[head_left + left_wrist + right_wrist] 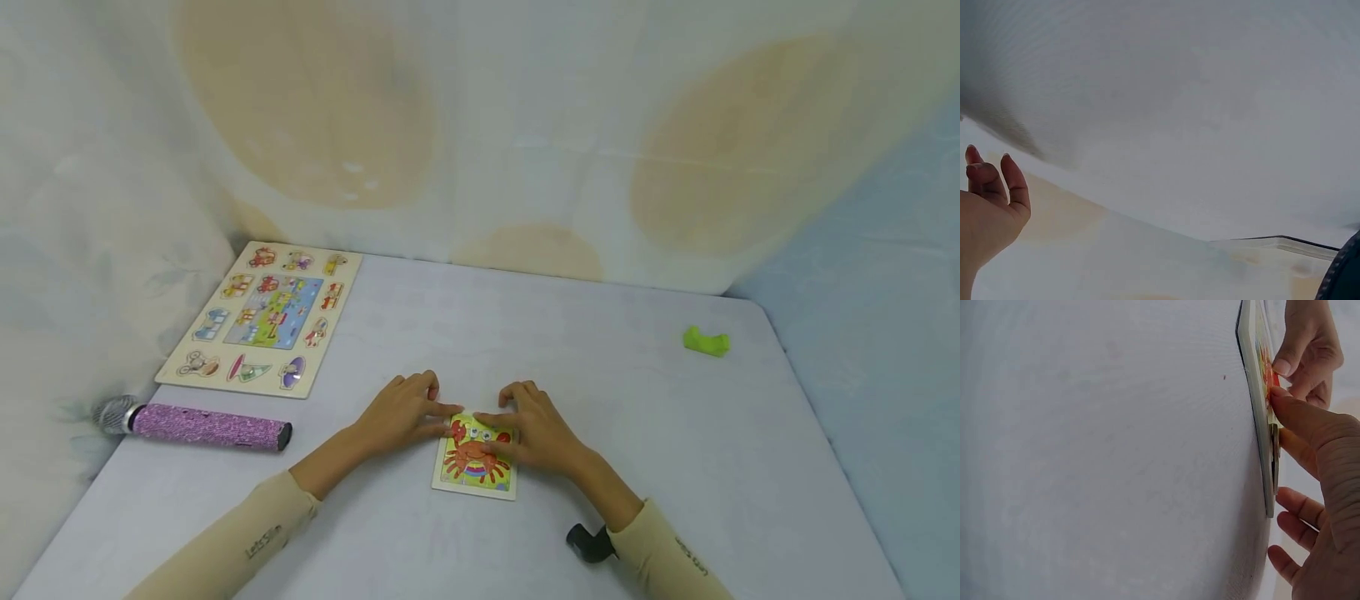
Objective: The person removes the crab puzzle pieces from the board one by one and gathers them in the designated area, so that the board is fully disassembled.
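Observation:
A small crab puzzle [476, 475] lies flat in its pale frame on the table, between the two hands. In the head view the left hand [405, 414] rests its thumb and index finger on the puzzle's upper left part. From the other side, the right hand [542, 429] touches the pieces with thumb and index finger, its other fingers bent. The right wrist view shows the right thumb [1307, 419] on the puzzle, a piece there standing slightly above the frame [1254, 375]. The left wrist view shows only the left hand [991, 212] against cloth.
A larger peg puzzle board [172, 373] lies at the back left, with a pink glittery microphone [210, 427] in front of it. At the right back sits a bright green object [707, 342]. A black object [589, 543] lies beside the right forearm.

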Demonstrator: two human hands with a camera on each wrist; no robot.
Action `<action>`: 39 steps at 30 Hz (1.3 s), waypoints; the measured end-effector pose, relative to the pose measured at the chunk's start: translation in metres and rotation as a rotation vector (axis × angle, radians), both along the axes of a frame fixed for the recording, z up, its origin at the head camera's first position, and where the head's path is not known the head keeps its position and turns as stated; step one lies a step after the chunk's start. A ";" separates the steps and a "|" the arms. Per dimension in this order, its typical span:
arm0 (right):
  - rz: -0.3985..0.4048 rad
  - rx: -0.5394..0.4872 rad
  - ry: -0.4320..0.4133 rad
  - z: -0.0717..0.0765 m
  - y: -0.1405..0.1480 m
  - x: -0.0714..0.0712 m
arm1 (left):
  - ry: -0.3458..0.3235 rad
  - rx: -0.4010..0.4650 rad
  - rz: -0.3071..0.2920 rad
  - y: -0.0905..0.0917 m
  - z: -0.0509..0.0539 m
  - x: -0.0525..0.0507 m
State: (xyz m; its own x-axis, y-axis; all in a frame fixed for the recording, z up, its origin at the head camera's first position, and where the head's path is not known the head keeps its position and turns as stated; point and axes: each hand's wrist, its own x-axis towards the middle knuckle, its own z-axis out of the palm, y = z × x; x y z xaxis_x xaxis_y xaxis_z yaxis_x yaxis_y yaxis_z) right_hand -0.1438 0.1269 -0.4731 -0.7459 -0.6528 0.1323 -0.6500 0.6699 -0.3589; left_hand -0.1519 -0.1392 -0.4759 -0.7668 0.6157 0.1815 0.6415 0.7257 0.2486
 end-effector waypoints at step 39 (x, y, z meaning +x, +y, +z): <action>-0.040 0.076 0.023 -0.001 0.003 0.006 | 0.038 0.060 -0.089 -0.002 0.001 0.004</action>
State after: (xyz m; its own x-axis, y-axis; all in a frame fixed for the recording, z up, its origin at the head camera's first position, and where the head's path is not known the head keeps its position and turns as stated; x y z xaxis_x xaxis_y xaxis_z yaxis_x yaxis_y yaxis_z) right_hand -0.1381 0.1302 -0.4745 -0.7686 -0.6317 0.1010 -0.6300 0.7199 -0.2913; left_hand -0.1483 -0.1412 -0.4754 -0.7017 0.6681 0.2477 0.7123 0.6502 0.2641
